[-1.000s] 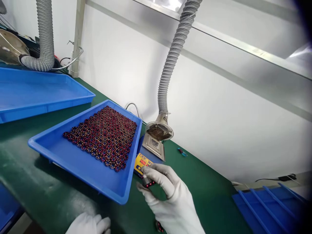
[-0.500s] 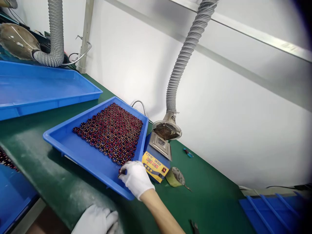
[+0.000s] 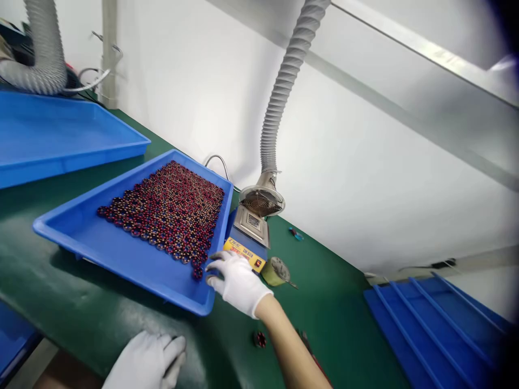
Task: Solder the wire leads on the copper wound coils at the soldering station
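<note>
While the head view has the gloved right hand (image 3: 239, 281) at the rim of the blue tray (image 3: 121, 276), its fingers are parted, nothing between them, just beside the nearest of the packed dark-red rings (image 3: 170, 210). Gloved left hand (image 3: 146, 359) curled at the green table (image 3: 336, 324); can't tell if holding anything. Lone ring (image 3: 260, 339) on table, near right forearm.

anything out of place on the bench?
One small ringed part sits alone on the green table beside the right forearm, while many lookalikes lie packed in the blue tray. No damage discernible.
</note>
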### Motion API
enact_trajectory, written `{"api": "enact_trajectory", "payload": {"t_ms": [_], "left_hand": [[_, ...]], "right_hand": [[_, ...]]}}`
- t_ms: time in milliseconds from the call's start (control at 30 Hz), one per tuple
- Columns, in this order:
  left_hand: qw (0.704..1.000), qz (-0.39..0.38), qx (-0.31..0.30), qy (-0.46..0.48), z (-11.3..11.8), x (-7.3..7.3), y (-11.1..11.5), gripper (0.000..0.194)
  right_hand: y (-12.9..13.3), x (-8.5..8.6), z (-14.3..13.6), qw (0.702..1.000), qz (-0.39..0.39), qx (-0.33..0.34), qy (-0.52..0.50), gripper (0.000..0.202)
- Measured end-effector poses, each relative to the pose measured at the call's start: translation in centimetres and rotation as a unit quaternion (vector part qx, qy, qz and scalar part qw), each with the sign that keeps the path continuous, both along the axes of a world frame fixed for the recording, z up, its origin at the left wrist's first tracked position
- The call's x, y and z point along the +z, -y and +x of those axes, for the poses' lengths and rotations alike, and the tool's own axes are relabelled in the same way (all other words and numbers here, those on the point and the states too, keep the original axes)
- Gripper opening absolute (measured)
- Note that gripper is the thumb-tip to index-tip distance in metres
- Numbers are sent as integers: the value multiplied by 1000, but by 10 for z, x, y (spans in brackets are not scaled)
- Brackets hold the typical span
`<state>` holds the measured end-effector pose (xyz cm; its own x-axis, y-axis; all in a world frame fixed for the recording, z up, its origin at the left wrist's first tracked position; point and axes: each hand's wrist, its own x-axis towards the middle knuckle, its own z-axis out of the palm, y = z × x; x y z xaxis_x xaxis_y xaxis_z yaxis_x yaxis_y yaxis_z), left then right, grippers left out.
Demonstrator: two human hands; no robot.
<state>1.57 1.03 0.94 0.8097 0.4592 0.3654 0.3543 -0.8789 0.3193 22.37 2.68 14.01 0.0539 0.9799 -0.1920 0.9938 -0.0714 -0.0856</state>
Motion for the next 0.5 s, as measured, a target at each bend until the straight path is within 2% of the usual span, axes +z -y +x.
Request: {"api": "enact_trajectory", "payload": {"t_ms": [133, 200, 267, 333, 367, 433, 500], "left_hand": [[1000, 22, -16, 5, -4, -10, -2, 24], [999, 34, -30, -10, -6, -22, -4, 24], [998, 33, -43, -27, -7, -33, -5, 24], [998, 13, -46, -42, -8, -41, -6, 22], [998, 3, -46, -47, -9, -44, -6, 23], [998, -16, -39, -55, -9, -45, -6, 23], [997, -41, -30, -60, -7, -40, -6, 22]], "right_hand": [[52, 12, 27, 973, 138, -135, -127, 17], [80, 8, 35, 958, 144, -213, -128, 18], [105, -7, 37, 950, 83, -286, -97, 22], [125, -31, 36, 932, -3, -358, -65, 37], [132, -43, 35, 918, -21, -391, -65, 46], [139, -67, 35, 894, 19, -435, -108, 43], [138, -81, 38, 876, 87, -441, -177, 25]]}}
